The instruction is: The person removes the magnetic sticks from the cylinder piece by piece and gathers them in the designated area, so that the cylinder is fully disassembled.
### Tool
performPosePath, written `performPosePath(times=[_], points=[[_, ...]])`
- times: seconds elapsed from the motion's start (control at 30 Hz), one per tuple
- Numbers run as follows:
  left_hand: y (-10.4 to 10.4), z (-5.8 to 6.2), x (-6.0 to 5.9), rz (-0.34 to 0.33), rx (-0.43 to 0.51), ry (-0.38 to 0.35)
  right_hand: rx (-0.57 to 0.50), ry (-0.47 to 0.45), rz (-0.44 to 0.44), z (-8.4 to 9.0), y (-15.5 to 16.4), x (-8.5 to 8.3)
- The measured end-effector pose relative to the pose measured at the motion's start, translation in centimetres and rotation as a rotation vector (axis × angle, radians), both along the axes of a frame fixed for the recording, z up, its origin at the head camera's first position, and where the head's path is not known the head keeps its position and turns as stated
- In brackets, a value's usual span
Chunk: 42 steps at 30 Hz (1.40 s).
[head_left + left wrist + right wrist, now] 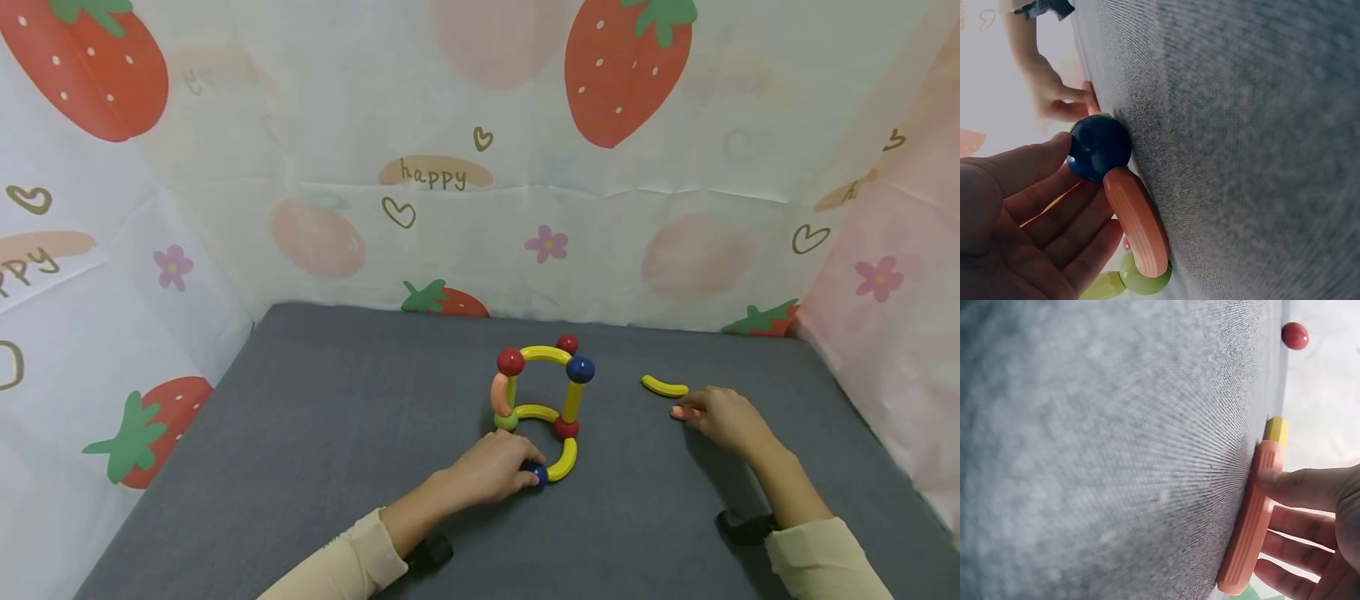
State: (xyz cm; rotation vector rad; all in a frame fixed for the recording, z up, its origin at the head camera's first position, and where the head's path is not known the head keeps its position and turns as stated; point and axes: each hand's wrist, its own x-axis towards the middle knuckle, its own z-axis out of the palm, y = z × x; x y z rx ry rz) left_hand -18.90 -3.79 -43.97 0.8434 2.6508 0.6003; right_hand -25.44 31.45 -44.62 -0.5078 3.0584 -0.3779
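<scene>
A magnetic ball-and-rod frame stands mid-table, made of yellow rods (572,403) with red, blue and green balls. My left hand (491,471) pinches the blue ball (1099,147) at its near corner, thumb on one side and fingers behind. From that ball a curved orange rod (1138,222) runs to the green ball (506,421); the hand hides this rod in the head view. Over on the right, my right hand (723,419) pinches a loose orange rod (1252,519) low at the tabletop, thumb across it. Just beyond lies a curved yellow rod (664,387).
A red ball (567,343) shows at the back of the frame. Another curved orange rod (500,395) stands at its left side. The grey table (337,400) meets a strawberry-print cloth (315,150) hanging behind and at both sides.
</scene>
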Motion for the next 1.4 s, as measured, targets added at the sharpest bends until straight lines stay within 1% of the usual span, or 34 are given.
performPosePath(times=[0.17,0.3,0.47,0.57,0.67,0.77,0.9,0.97,1.07,1.23,1.33,1.4], points=[[0.0,0.0,0.0,-0.005,-0.003,-0.001,-0.009,0.001,-0.015,0.1,-0.1,0.0],[0.0,0.0,-0.1,-0.011,-0.005,-0.004,-0.041,0.0,-0.024,0.6,-0.5,0.2],[0.0,-0.1,0.0,-0.013,0.0,-0.013,-0.133,-0.018,-0.035,1.7,-1.5,0.4],[0.0,-0.2,0.0,-0.01,0.007,-0.024,-0.211,-0.003,-0.023,2.6,-2.3,0.5],[-0.1,-0.1,0.0,-0.013,0.011,-0.021,-0.302,0.043,0.014,3.7,-3.3,0.8],[-0.1,-0.2,0.0,-0.014,0.021,-0.02,-0.369,0.1,0.064,4.8,-4.4,1.0],[-0.2,-0.2,0.0,-0.015,0.032,-0.018,-0.412,0.163,0.131,6.3,-6.2,1.0],[-0.2,-0.2,0.0,-0.019,0.034,-0.008,-0.426,0.175,0.163,7.1,-7.2,0.9],[-0.2,-0.2,-0.1,-0.025,0.035,0.007,-0.436,0.169,0.213,8.0,-8.7,0.6],[-0.3,-0.3,-0.1,-0.031,0.037,0.018,-0.434,0.106,0.28,9.2,-11.1,-0.1],[-0.4,-0.3,-0.1,-0.029,0.048,0.017,-0.429,0.072,0.319,9.6,-12.4,-0.4],[-0.5,-0.3,-0.1,-0.018,0.073,0.013,-0.426,0.058,0.347,9.7,-13.2,-0.5]])
